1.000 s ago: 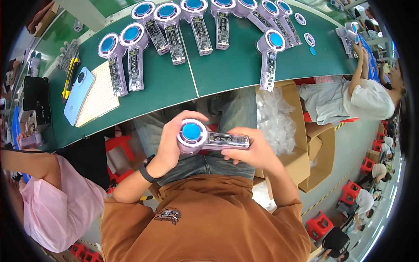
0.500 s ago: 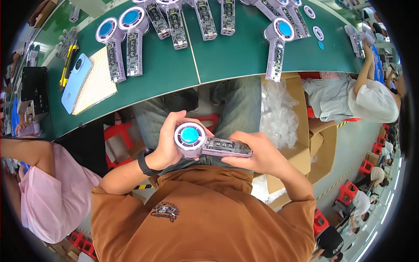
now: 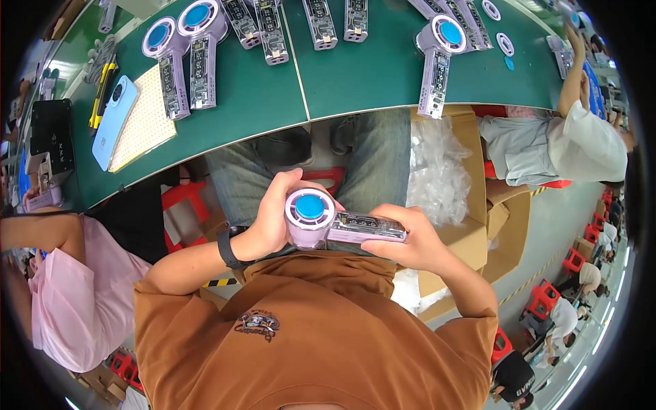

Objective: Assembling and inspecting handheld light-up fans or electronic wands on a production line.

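here, a handheld fan (image 3: 342, 224) gets checked over the lap.
left hand (image 3: 268, 225) fingers clamped round its round head, right hand (image 3: 417, 240) fingers gripping the handle; next probably calls for a steady turn, well short of the green worktop (image 3: 355, 75).

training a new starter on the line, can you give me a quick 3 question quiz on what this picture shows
1. True or false: the handheld fan lies on the green table.
2. Which part does the left hand wrap? A: the round head with the blue centre. B: the clear handle.
3. What lies in the open cardboard box to the person's right?

Key
1. False: both hands hold it above the lap.
2. A; the right hand holds the handle.
3. Clear plastic bags.
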`<state>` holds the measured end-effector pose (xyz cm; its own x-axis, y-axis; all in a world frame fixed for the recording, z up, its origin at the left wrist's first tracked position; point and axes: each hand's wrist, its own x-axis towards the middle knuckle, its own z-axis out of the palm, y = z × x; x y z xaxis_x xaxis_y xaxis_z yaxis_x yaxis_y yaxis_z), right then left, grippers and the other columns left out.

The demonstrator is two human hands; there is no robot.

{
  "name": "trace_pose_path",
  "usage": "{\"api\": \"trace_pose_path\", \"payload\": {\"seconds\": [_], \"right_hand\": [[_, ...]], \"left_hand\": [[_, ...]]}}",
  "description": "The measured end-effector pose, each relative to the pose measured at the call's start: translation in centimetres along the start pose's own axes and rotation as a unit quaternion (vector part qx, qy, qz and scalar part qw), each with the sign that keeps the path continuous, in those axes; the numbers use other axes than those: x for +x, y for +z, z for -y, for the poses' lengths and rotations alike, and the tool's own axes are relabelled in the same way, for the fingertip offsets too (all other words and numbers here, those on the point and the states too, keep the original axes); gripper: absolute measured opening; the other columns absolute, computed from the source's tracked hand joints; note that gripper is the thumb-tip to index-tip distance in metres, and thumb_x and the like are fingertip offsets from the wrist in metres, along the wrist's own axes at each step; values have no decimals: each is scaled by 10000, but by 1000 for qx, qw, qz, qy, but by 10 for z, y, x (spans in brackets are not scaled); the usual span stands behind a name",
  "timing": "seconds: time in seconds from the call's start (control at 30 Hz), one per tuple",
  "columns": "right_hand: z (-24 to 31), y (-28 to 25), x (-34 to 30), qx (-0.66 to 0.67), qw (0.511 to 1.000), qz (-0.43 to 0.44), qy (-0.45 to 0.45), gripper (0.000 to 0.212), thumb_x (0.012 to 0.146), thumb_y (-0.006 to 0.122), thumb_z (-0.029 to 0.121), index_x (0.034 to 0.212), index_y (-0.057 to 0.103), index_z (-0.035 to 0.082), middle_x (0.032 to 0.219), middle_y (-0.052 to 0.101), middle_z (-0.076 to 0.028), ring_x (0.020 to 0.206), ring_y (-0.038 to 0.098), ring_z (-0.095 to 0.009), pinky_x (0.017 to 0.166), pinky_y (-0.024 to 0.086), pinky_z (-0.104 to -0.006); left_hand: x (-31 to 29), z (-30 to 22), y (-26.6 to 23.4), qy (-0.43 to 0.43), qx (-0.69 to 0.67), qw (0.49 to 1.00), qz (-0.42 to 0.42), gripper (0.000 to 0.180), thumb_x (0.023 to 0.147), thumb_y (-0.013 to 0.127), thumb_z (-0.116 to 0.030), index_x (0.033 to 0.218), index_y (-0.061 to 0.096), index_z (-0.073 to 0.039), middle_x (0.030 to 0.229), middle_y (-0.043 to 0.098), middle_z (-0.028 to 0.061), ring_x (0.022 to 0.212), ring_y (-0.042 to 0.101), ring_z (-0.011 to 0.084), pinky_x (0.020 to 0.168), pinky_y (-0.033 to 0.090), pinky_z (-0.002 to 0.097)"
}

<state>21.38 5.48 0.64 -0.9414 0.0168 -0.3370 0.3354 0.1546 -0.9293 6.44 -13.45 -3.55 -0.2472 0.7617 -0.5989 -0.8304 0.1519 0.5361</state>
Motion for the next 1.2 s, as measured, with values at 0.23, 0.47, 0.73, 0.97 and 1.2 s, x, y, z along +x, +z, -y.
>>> {"api": "trace_pose_path", "payload": {"seconds": [0.23, 0.47, 0.73, 0.97, 1.2], "right_hand": [[-8, 6, -4, 21, 999, -15, 19, 283, 763, 790, 163, 939, 644, -2, 730, 645, -40, 646, 562, -55, 582, 454, -235], [11, 4, 2, -85, 996, 24, 3, 303, 804, 773, 223, 947, 617, 6, 765, 670, -145, 678, 681, -272, 605, 512, -320], [-6, 13, -9, -109, 992, 40, -40, 367, 794, 774, 246, 1017, 588, 21, 793, 665, -157, 705, 667, -341, 617, 528, -360], [-6, 15, 1, -69, 997, -30, -13, 316, 792, 766, 213, 957, 612, -9, 789, 677, -180, 702, 689, -312, 620, 538, -331], [-10, 9, 5, -48, 998, 37, -16, 321, 766, 793, 218, 954, 614, 29, 730, 652, -118, 628, 654, -267, 572, 491, -322]], "left_hand": [[-6, 1, 0, 17, 8, 1000, 1, 687, 927, 251, -461, 880, 658, 91, 901, 691, 215, 847, 673, 253, 837, 519, 326], [-4, 10, -11, 33, -8, 999, 29, 573, 949, 254, -343, 896, 637, 80, 940, 689, 225, 860, 670, 249, 840, 532, 331], [-3, 10, -14, -39, 6, 999, 33, 625, 919, 229, -362, 879, 644, 103, 893, 681, 215, 843, 655, 245, 838, 509, 324], [0, 11, -10, 19, -14, 1000, -21, 626, 920, 253, -390, 864, 644, 96, 882, 686, 217, 814, 661, 254, 816, 519, 330], [-3, 13, -13, -8, -20, 999, -24, 620, 925, 240, -371, 870, 645, 95, 871, 685, 195, 807, 655, 232, 802, 512, 315]]}}
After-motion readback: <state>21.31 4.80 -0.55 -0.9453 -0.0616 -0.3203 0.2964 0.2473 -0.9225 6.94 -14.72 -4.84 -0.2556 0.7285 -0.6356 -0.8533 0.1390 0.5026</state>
